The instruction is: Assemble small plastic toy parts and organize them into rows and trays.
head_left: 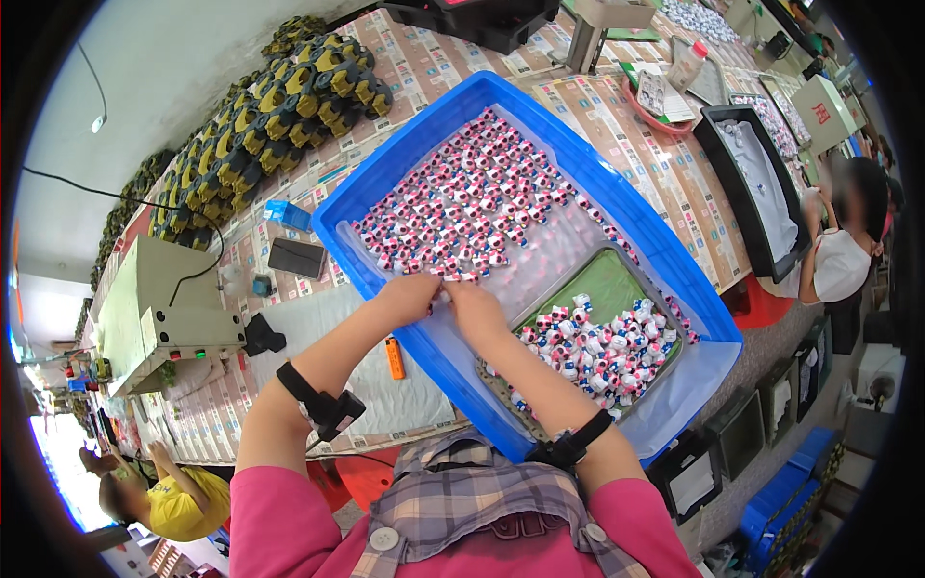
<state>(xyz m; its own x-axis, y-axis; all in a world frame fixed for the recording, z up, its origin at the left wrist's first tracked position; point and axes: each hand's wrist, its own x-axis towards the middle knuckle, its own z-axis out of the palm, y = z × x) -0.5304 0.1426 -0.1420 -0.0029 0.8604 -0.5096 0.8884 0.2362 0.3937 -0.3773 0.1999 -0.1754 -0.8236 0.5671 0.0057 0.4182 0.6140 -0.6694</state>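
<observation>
Both my hands are inside a large blue plastic bin (617, 197), at the near edge of close rows of small pink, white and blue figurines (472, 193). My left hand (412, 295) bends inward with its fingers curled down. My right hand (469, 301) is right beside it, its fingers also curled at the same row. Whatever their fingertips hold is hidden or too small to make out. Under my right forearm, a green-bottomed tray (602, 279) stands in the bin, with a loose heap of the same figurines (597, 352) in it.
Left of the bin lie an orange cutter (394, 357), a dark flat box (297, 258) and a pale green machine (178, 313). Yellow-and-black parts (279, 120) are piled behind. To the right are a black tray (752, 188) and a seated person (843, 255); another person (183, 501) is at lower left.
</observation>
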